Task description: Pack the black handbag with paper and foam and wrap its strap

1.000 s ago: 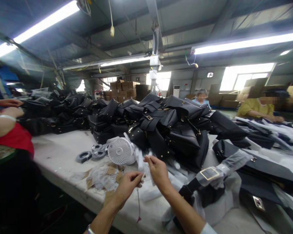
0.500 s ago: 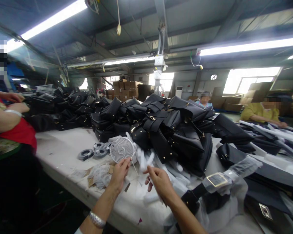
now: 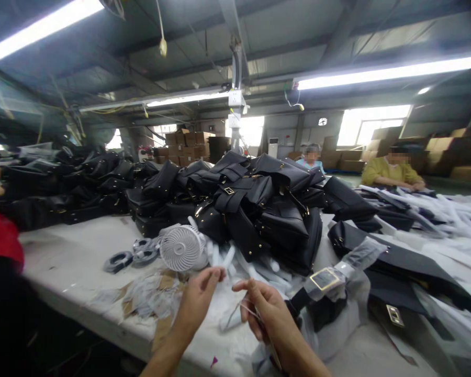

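My left hand (image 3: 201, 294) is raised over the table in front of the small white fan (image 3: 181, 247). Its thumb and fingertips are pressed together, and whatever they may pinch is too small to make out. Across a narrow gap, my right hand (image 3: 267, 310) curls its fingers around a thin white string (image 3: 251, 311), which loops out by the fingers. Beside my right forearm lies a black bag (image 3: 339, 301) with a gold buckle (image 3: 325, 278) wrapped in clear plastic. Small plastic packets (image 3: 151, 293) lie to the left of my left hand.
A large heap of black bags (image 3: 275, 214) stands behind the fan. Coils of grey cord (image 3: 118, 262) rest left of it. White rolled padding (image 3: 447, 214) is piled at the right. A person in red (image 3: 2, 235) stands at the left edge; a person in yellow (image 3: 390, 170) works across the table.
The view has swung right. The string stretched below my left fingertips earlier; now it is in my right hand. My right hand's fingers have curled in, and both hands are closer to me.
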`<state>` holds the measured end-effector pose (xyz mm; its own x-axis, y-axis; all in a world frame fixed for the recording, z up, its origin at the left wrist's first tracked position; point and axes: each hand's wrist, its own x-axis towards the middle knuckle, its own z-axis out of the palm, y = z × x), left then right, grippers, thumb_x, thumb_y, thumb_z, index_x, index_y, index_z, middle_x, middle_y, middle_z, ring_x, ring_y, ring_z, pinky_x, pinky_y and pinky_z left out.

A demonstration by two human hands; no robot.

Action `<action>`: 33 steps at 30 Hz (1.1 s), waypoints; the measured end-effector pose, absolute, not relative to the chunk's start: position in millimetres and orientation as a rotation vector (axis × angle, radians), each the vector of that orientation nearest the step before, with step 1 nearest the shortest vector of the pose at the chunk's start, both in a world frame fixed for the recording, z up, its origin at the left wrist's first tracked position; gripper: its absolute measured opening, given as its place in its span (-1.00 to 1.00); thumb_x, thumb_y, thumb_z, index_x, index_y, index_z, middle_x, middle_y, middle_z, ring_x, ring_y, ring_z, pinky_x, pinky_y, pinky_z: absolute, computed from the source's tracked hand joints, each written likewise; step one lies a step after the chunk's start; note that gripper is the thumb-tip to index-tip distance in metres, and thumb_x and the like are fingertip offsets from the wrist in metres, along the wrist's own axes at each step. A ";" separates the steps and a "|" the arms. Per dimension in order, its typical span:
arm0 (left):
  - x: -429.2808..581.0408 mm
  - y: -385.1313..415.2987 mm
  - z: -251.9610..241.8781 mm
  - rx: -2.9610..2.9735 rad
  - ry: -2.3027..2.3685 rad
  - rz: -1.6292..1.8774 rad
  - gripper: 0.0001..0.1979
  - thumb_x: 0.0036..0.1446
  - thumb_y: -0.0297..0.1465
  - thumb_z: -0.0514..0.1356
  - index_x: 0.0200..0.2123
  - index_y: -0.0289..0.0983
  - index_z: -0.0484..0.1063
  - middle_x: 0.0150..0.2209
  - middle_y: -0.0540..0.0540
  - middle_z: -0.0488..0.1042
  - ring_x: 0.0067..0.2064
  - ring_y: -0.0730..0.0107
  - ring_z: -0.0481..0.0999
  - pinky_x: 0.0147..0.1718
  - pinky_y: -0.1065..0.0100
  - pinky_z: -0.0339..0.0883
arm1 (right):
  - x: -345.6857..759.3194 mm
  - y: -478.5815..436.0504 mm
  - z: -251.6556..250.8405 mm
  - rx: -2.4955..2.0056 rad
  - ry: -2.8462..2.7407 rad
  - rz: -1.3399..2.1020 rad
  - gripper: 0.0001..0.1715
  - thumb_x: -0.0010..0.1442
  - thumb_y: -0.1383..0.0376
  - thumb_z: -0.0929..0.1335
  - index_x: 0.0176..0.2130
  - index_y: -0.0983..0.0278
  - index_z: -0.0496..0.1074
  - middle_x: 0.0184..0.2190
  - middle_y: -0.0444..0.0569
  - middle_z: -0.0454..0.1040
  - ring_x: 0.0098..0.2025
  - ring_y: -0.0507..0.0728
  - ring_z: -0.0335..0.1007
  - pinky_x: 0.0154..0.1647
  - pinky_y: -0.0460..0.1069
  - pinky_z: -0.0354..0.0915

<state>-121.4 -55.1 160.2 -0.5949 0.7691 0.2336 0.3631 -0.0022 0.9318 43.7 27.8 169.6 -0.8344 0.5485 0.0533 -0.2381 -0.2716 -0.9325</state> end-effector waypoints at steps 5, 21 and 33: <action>-52.8 -64.5 187.1 1.269 1.364 1.391 -0.53 0.14 0.02 0.20 -0.19 -0.28 0.55 -0.37 -0.13 0.59 -0.33 0.27 0.55 -0.25 0.31 0.40 | 79.8 24.1 183.6 -0.468 -1.649 1.948 -0.26 0.23 -0.19 0.28 0.09 0.32 0.37 -0.65 -0.18 0.41 -0.80 -0.10 0.03 -0.82 -0.20 -0.08; -15.8 -61.1 195.6 1.073 1.237 0.898 -0.62 0.16 -0.05 0.22 -0.41 -0.25 0.33 -0.58 0.15 0.13 -0.59 0.57 0.02 -0.60 0.47 -0.07 | 180.6 38.4 160.5 -0.688 -1.617 1.670 -0.32 0.23 -0.18 0.29 -0.04 0.32 0.50 -0.61 -0.09 0.47 -0.58 0.06 0.38 -0.49 -0.07 0.25; 1.3 -43.9 183.1 1.039 1.264 0.986 -0.64 0.11 -0.07 0.28 -0.40 -0.28 0.44 -0.31 -0.05 0.40 -0.29 0.40 0.34 -0.32 0.43 0.23 | 223.0 47.9 127.9 -0.695 -1.671 1.643 -0.65 0.19 0.14 0.41 -0.09 0.28 0.57 -0.52 -0.12 0.48 -0.48 0.03 0.37 -0.38 -0.08 0.28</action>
<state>1.3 -43.9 183.1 0.0609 0.9665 -0.2494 -0.0066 0.2503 0.9682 223.0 47.9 127.9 -0.6235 0.7752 0.1010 -0.0882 0.0587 -0.9944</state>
